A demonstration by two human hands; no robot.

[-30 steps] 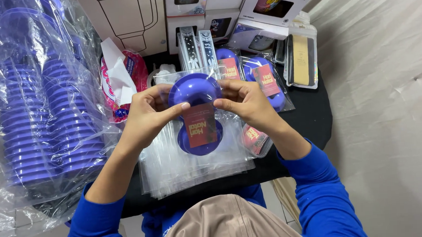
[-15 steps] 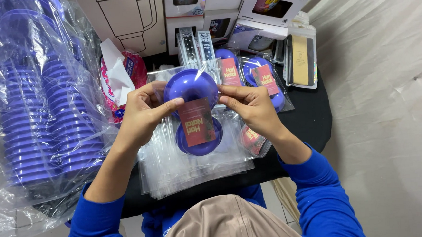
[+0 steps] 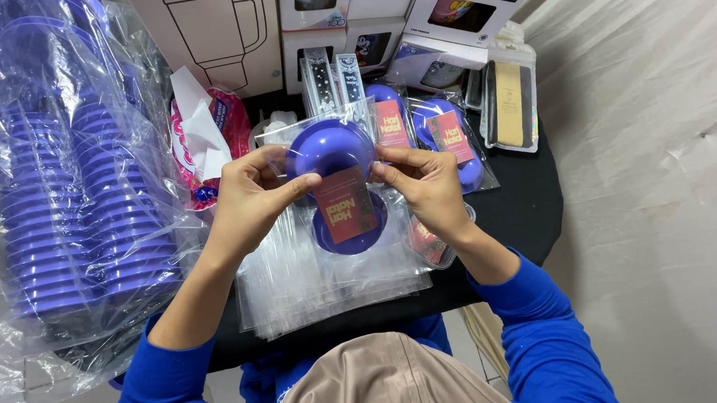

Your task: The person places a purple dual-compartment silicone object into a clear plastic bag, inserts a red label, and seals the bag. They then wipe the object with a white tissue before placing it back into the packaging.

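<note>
**Two hands, one bagged purple bowl**

Both sets of fingertips pinch the same thing: a round purple plastic bowl (image 3: 328, 148) inside a clear plastic sleeve, held above the table's middle. The left hand (image 3: 251, 201) clamps it with thumb over the front and fingers curled behind; the right hand (image 3: 424, 185) nips the opposite edge, seemingly to keep the sleeve taut. A red rectangular card (image 3: 346, 205) hangs just below the bowl, in front of a second purple bowl (image 3: 349, 227) that rests on a stack of clear flat plastic bags (image 3: 297, 288). Finished bagged bowls (image 3: 446, 138) lie beyond, near white cardboard boxes (image 3: 471, 4). Left, nested purple bowls fill a large clear plastic sack (image 3: 52, 212). All sits on a black round table (image 3: 525, 208), beside a draped beige cloth (image 3: 663, 166).
</note>
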